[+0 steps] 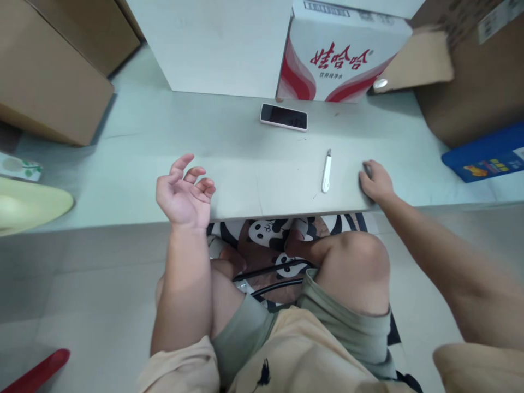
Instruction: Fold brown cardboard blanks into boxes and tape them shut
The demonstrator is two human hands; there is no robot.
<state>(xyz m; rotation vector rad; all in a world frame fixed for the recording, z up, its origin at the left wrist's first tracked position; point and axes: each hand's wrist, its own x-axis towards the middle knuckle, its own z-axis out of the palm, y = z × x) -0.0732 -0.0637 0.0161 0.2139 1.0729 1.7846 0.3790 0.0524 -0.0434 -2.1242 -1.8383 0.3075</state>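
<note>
My left hand (186, 194) is raised at the table's front edge, palm up, with its fingers loosely curled and apart and nothing in it. On the right, my right hand (377, 181) rests at the tabletop's front edge, its fingers closed around a small dark object (368, 170) that is mostly hidden. Between the hands, nearer the right one, lies a white utility knife (326, 173) with its tip pointing away from me. Farther back is a phone (284, 117) with a dark screen, face up.
White boxes, one with red print (341, 60), stand at the back of the pale table (237, 164). Cardboard boxes (53, 71) fill the left; another carton (470, 82) and a blue package (487, 155) stand right. A yellow-green object (33, 204) sits at the left edge.
</note>
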